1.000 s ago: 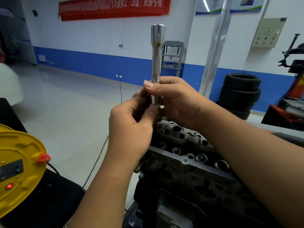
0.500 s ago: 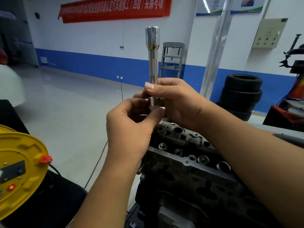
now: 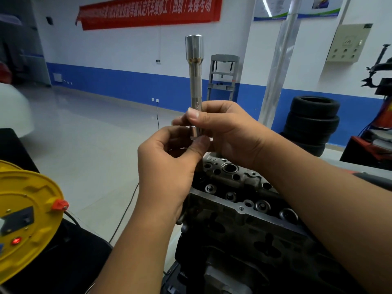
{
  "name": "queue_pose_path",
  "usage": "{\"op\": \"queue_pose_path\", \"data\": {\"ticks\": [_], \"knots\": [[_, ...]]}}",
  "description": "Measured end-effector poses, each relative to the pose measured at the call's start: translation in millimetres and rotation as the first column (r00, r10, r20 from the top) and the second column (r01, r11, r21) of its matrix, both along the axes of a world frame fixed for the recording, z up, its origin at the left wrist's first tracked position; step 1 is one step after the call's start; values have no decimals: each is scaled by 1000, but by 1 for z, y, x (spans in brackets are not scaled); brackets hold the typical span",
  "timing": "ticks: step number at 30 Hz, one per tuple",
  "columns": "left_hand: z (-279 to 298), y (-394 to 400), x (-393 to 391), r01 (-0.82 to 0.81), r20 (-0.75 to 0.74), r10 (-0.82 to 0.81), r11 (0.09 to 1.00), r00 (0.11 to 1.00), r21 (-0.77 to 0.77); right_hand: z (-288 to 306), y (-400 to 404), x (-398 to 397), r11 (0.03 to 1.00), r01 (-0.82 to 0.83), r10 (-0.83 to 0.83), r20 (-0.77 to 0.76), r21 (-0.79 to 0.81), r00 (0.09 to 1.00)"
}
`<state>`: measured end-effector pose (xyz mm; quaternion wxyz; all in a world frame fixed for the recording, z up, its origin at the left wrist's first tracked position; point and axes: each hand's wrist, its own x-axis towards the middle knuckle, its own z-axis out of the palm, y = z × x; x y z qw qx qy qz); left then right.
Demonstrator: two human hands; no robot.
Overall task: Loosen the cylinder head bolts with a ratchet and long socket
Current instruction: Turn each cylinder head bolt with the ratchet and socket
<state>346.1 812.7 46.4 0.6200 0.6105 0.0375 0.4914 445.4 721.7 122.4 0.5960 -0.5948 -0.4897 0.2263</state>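
A long chrome socket (image 3: 195, 81) stands upright in front of me, wide end on top. My right hand (image 3: 229, 132) grips its lower shaft with thumb and fingers curled round it. My left hand (image 3: 169, 164) pinches the socket's bottom end between thumb and fingers; what lies inside that pinch is hidden. Below the hands sits the dark cylinder head (image 3: 244, 200) with round bolt and valve wells along its top. No ratchet shows.
A yellow cable reel (image 3: 27, 217) stands at the lower left, its black cord trailing over the floor. Stacked tyres (image 3: 311, 122) lean by the blue-striped wall at right. A grey metal stand (image 3: 222, 77) is behind the socket.
The socket has drifted slightly left and a bit lower in view. Both hands keep hold of it, the left thumb shifting at its bottom end.
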Motion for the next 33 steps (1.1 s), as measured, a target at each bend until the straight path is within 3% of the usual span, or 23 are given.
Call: {"op": "queue_pose_path", "data": {"ticks": [7, 15, 19, 27, 33], "knots": [[3, 1, 0, 145, -27, -143, 987, 989, 72, -1, 0, 2, 1000, -8, 8, -23, 8, 1000], [-1, -1, 2, -7, 14, 6, 999, 1000, 47, -2, 0, 1, 1000, 25, -25, -14, 16, 1000], [3, 0, 2, 143, -44, -141, 988, 989, 60, -1, 0, 1, 1000, 1, 0, -29, 6, 1000], [1, -3, 2, -16, 24, 16, 1000, 1000, 26, -1, 0, 1, 1000, -10, 10, -20, 6, 1000], [3, -1, 2, 127, -28, -125, 989, 992, 70, 0, 0, 1, 1000, -12, 12, -41, -11, 999]]}}
